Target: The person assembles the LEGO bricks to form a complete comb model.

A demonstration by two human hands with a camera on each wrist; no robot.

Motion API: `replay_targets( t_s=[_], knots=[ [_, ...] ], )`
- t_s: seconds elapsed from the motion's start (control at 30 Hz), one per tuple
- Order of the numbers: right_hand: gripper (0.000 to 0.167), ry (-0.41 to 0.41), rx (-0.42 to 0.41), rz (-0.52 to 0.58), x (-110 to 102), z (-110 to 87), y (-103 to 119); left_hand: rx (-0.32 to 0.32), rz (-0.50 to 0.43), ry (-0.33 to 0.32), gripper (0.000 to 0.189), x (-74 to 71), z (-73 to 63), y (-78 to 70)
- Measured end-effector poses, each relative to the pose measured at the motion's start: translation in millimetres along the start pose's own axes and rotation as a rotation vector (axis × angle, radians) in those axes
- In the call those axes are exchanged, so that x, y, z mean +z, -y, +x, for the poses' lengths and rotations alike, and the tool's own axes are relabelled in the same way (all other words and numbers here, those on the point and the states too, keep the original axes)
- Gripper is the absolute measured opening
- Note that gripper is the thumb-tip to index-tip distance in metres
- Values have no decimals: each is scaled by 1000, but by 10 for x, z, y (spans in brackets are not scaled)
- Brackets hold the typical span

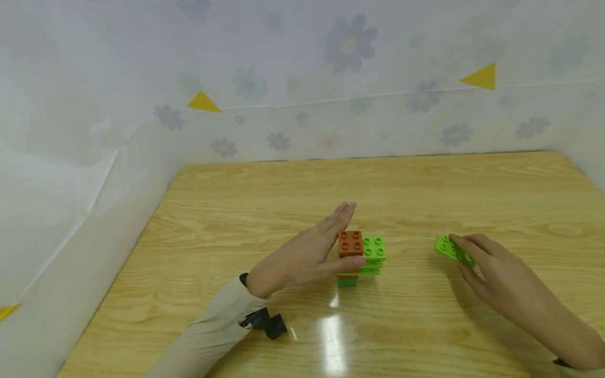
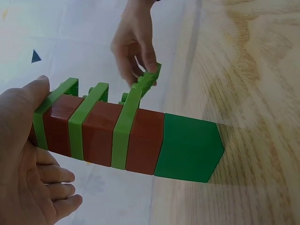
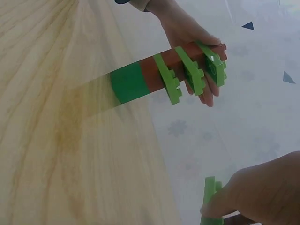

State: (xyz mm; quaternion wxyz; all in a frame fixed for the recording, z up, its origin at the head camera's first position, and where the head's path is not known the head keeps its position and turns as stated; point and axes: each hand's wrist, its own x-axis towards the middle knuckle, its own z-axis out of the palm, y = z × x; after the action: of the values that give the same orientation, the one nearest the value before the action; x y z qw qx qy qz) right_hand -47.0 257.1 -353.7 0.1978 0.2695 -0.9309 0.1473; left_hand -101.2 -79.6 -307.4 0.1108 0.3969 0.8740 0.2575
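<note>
A tower of toy building bricks (image 2: 101,131) stands upright on the table, dark green brick (image 1: 347,282) at the bottom. Above it, brown bricks alternate with thin light green plates (image 3: 190,70) that jut out toward the right hand's side. A brown brick (image 1: 350,244) with studs tops the stack. My left hand (image 1: 302,254) holds the tower near its top, thumb across the near side and straight fingers along the far side. To the right, above the table, my right hand (image 1: 501,273) pinches a loose light green studded plate (image 1: 446,247) between thumb and fingers, apart from the tower.
The wood-grain table (image 1: 227,210) ends at a pale flower-print sheet (image 1: 293,63) behind and on the left. Yellow triangles (image 1: 482,77) mark the sheet. A black device (image 1: 267,321) sits at the left wrist, beside the beige sleeve (image 1: 208,320).
</note>
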Motion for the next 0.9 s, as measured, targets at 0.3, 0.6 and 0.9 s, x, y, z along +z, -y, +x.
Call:
replay_targets(
  t_s=[0.3, 0.6, 0.9],
  knots=[
    [55, -235, -222, 145, -94, 473, 405, -10, -9, -2, 86, 2, 9, -12],
    [45, -307, -361, 313, -119, 784, 734, -12, -38, -7, 84, 12, 4, -1],
    [42, -315, -445, 366, -57, 873, 822, 4, -46, -18, 84, 13, 1, 16]
  ],
)
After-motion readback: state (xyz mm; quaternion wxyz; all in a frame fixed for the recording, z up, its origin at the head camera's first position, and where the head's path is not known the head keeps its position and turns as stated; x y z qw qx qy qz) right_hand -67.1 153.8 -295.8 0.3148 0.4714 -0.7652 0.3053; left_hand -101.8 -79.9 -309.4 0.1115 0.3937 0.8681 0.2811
